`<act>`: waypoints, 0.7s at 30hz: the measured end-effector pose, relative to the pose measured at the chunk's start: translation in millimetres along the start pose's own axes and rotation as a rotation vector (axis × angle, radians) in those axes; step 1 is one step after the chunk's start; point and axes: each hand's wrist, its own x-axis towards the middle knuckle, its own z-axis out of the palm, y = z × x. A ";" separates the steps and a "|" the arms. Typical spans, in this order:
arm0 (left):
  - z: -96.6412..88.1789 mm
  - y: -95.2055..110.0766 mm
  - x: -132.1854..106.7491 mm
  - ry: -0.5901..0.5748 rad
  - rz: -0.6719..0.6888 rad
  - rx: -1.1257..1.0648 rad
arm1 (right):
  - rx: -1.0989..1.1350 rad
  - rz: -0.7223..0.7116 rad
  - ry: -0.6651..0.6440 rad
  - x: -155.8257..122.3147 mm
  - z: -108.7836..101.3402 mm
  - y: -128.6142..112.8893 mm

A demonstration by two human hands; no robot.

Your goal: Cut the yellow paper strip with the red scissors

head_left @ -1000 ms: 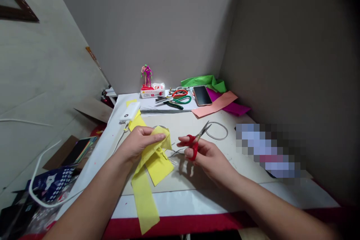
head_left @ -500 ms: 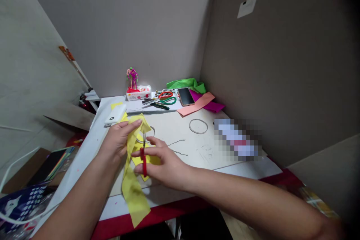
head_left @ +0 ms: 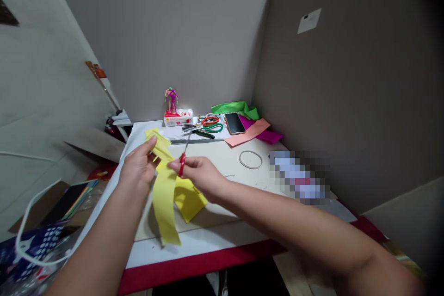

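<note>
A white worktop (head_left: pixel 215 253) with a red front edge (head_left: pixel 180 270) fills the middle of the view, boxed in by two grey walls, and a pale board (head_left: pixel 222 166) lies on top of it. The person's arms reach in from the bottom corners. The left hand (head_left: pixel 137 169) has its fingers pinched close on a long piece of yellow cloth (head_left: pixel 163 199), which hangs down past the hand and folds onto the board; the hand hides part of it, so its full shape can't be made out. The right hand (head_left: pixel 201 175) sits just beside the cloth, fingers curled through the red-handled scissors (head_left: pixel 182 165). The handles are mostly covered, the narrow blades point away, and I can't tell whether they touch the cloth.

Further back lie a phone (head_left: pixel 235 123), green cloth (head_left: pixel 236 108), salmon cloth (head_left: pixel 248 132) and magenta cloth (head_left: pixel 268 137), beside a tangle of hand tools (head_left: pixel 204 125). A thin ring (head_left: pixel 250 159) lies on the board. A pixelated patch (head_left: pixel 298 178) hides whatever sits on the right.
</note>
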 end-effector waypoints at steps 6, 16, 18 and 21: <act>-23.2 25.0 29.7 0.150 0.045 -0.061 | -0.236 0.007 0.003 45.6 -8.9 0.7; -32.1 29.0 42.2 0.122 0.022 -0.013 | -1.085 0.069 -0.166 71.8 1.6 27.4; -31.9 23.5 44.0 0.089 -0.007 0.011 | -1.235 0.001 -0.191 69.2 3.0 23.9; -33.9 19.4 46.8 0.061 -0.031 0.043 | -1.416 -0.099 -0.229 63.0 6.2 18.8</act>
